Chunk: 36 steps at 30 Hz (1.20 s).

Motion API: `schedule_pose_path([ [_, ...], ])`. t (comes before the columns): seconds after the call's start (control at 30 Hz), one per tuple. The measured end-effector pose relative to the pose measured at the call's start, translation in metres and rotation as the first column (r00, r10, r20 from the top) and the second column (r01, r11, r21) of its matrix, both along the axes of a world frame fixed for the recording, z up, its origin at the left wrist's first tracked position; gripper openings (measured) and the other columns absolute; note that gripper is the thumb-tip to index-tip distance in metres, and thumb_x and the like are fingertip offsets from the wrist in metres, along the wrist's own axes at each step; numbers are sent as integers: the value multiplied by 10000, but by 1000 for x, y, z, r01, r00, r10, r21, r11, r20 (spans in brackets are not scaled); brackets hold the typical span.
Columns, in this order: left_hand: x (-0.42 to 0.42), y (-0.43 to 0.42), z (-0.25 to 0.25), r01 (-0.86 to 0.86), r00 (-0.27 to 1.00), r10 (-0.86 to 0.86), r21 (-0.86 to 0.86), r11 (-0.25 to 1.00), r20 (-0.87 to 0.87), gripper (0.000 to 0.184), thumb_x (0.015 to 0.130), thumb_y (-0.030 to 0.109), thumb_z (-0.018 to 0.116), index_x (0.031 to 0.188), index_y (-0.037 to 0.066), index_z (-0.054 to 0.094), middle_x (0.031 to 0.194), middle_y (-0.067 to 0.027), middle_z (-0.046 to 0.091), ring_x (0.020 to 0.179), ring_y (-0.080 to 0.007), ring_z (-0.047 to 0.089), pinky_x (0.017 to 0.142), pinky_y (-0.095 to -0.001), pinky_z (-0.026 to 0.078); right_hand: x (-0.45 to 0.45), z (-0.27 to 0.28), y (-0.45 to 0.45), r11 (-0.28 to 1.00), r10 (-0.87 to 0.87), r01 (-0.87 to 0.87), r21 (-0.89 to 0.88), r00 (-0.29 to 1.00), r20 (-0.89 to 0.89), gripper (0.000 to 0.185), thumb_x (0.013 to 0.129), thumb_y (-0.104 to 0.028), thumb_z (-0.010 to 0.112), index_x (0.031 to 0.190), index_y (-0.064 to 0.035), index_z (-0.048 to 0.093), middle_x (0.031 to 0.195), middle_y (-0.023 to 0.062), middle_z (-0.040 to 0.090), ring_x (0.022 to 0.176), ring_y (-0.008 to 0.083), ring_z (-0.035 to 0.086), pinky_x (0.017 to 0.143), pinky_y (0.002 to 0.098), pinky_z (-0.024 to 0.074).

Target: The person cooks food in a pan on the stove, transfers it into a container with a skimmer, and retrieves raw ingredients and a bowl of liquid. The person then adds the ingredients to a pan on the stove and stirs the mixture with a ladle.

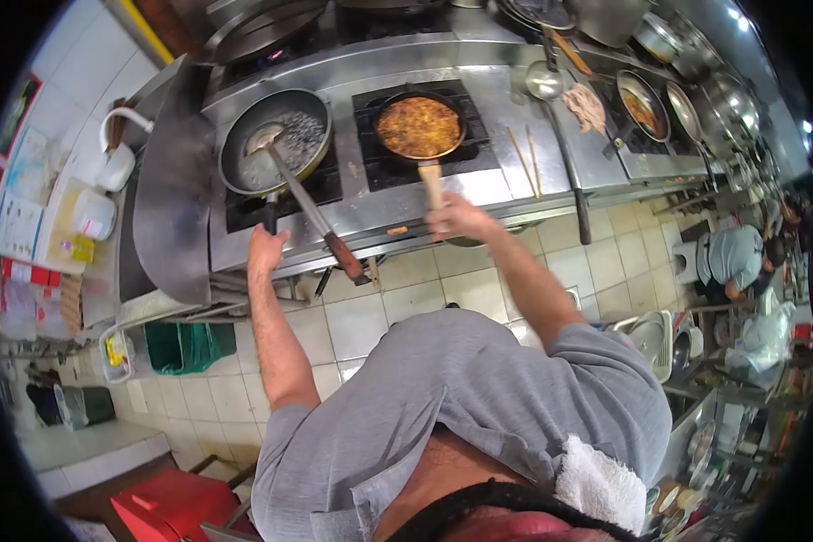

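Where a curved metal panel (173, 185) stands at the left end of the steel worktop (506, 185), a deep pan (233, 149) sits on a black burner grate with bubbling liquid inside. The person's left hand (266, 247) is closed round its dark handle (271, 215), with the thumb pointing to the right; most of the fingers are hidden. A ladle (303, 197) rests with its bowl in the liquid, its long handle slanting over the pan's rim and past the front edge, just beside that hand but apart from it.

Further right, a small frying pan (464, 117) sits over the next grate, filled with a round, browned, flat food (419, 126). The right hand (461, 219), slightly blurred, is wrapped round the end of the pan's pale wooden handle (431, 181), leaving little gap between fingers and palm.

To the right of this pan lie two thin sticks (523, 161), then a second, longer ladle (563, 140), a crumpled cloth (585, 108) and another pan (643, 104) with brown food in it.
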<state>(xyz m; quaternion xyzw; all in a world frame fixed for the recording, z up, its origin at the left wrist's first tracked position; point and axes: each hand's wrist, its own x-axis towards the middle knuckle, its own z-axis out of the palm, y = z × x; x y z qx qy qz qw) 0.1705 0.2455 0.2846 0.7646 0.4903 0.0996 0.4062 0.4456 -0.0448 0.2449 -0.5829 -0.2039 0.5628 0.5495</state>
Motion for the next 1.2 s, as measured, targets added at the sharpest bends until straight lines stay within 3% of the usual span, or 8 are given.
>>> schedule_pose_path([
  [0.13,-3,4,-4,-32,999,32,-5,999,-20,572,752,179,651,1142,-94,333,560,-82,499,396,-169,480,337,-316,361,129,-32,-55,970,-141,224,-93,831,538,183,850,-144,546,972,-8,526,679,97,594,578,192,611,538,308,516],
  [0.2,1,2,-3,-28,999,27,-44,999,-21,723,759,152,641,1302,-91,231,549,-44,462,387,-133,438,320,-292,326,86,-17,-34,954,173,8,-301,803,570,291,841,-221,578,1000,17,521,681,107,607,586,202,627,546,309,540],
  [0.27,0,-5,4,-34,999,35,13,999,-35,568,748,223,662,1119,-118,400,631,-136,564,435,-200,547,381,-325,414,11,-2,-6,988,-128,138,-71,983,130,441,794,-215,636,1094,9,402,635,83,550,502,203,577,538,329,533],
  [0.4,-1,-6,5,-34,997,33,-8,999,-65,549,751,229,661,1105,-110,413,643,-141,569,439,-198,550,384,-322,416,-29,-4,28,994,-97,96,-49,995,-23,342,777,-124,629,992,11,400,663,98,547,541,230,590,502,355,526],
  [0.6,1,-1,1,-23,999,23,6,1000,-35,499,750,220,666,1061,-94,434,623,-130,560,429,-203,544,373,-325,413,96,-11,-37,963,-129,218,-157,888,442,258,823,-200,601,956,9,529,666,105,591,551,194,609,495,307,535],
  [0.9,7,-7,-4,-53,999,53,38,998,-1,394,739,203,671,938,-65,463,601,-124,549,416,-210,536,362,-343,407,-18,-22,26,998,8,9,67,971,-241,365,755,-116,663,1021,-5,440,712,88,574,598,199,591,561,347,519],
  [1.07,-3,0,-9,-54,998,54,32,998,11,431,739,209,674,978,-75,456,615,-127,550,420,-208,539,354,-343,404,92,-4,-43,932,-249,341,-123,848,467,246,820,-194,594,985,-29,516,711,76,588,617,189,624,550,290,530],
  [1.2,1,0,2,-4,1000,4,1,1000,-26,467,741,214,677,1009,-87,443,620,-129,549,414,-206,533,348,-338,398,3,8,3,993,-78,86,-80,991,107,270,821,-236,593,940,-14,497,682,81,560,548,200,589,483,316,534],
])
